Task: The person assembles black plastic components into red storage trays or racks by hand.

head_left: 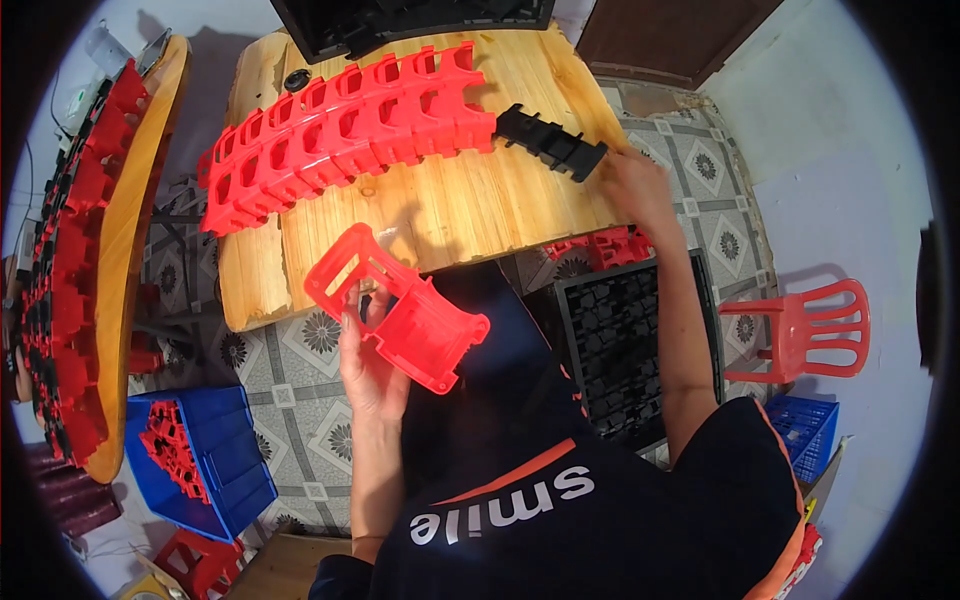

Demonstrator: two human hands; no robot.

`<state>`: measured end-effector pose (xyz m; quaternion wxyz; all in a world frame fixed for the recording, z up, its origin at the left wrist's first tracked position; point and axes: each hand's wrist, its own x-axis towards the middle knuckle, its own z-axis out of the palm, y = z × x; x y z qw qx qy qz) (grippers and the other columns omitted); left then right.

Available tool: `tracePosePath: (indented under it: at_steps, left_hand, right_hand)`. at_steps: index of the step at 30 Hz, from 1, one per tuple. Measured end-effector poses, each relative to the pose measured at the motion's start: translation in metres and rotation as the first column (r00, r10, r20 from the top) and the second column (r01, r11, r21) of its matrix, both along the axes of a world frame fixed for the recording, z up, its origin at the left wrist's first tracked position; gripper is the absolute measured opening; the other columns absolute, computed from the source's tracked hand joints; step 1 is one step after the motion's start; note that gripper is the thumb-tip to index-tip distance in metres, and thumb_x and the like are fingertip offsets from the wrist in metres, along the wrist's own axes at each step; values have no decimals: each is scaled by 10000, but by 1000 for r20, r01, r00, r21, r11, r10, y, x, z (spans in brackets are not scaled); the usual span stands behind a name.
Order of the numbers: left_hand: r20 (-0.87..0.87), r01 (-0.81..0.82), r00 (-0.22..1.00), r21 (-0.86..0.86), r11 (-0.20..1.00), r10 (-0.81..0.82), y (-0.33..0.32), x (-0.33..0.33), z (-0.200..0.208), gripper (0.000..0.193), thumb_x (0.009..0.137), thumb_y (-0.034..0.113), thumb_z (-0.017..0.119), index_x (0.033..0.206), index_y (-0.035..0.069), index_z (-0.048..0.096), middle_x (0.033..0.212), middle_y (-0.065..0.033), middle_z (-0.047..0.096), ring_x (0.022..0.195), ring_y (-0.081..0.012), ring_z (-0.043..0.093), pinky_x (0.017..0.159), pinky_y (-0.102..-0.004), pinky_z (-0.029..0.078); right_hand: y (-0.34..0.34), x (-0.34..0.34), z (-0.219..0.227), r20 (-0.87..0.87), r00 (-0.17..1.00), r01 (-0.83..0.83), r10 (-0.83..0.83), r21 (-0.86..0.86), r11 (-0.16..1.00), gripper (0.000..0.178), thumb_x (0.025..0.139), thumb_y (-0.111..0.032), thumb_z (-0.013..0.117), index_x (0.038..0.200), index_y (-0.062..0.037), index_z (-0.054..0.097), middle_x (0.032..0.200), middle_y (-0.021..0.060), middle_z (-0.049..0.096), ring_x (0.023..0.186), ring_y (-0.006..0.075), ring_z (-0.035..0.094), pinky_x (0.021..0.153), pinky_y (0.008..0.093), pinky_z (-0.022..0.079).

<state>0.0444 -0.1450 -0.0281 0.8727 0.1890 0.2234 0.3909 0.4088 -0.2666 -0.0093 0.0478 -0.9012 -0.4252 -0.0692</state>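
Note:
A red plastic part with a rectangular frame at one end and a hollow body (420,335) is tilted up in front of the table's near edge. Closed around its left side is my left hand (368,350), the fingers partly behind the frame. My right hand (637,190) is by the table's right edge, next to a black ribbed plastic strip (550,142). Motion smears its fingers, so I cannot tell whether it touches the strip. A long row of joined red parts (350,135) lies across the wooden table (500,215), its right end against the black strip.
A black crate (410,25) stands at the table's far edge, beside a small black ring (297,80). Below right is a tray of black parts (635,345), then a red chair (825,325). At left are a blue bin (235,455) and another table (135,240) holding red and black parts.

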Motion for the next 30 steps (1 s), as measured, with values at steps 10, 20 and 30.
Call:
tracePosePath:
  at_steps: [10,20,30]
  left_hand:
    - [-5,62,998,58,996,-62,-11,8,11,518,951,346,592,1388,136,411,1353,-120,507,1283,-297,471,1073,-500,391]
    - [115,-52,993,121,991,38,6,17,3,554,898,418,638,1350,148,464,1324,-125,523,1271,-309,483,1087,-520,375]
    - [189,-68,982,205,976,29,2,16,10,602,933,290,627,1435,112,346,1304,-60,512,1217,-214,503,1064,-400,412]
  right_hand:
    - [94,24,12,-44,654,-687,755,382,618,266,870,-32,581,1120,-60,667,1084,107,620,993,276,575,869,363,453]
    - [19,-61,71,-684,511,-100,522,555,826,149,892,-146,662,929,-2,676,735,-15,594,626,49,522,563,222,416]
    - [30,-214,64,-73,795,-359,602,744,563,258,745,-140,820,826,-2,618,643,61,541,463,130,496,424,275,397]
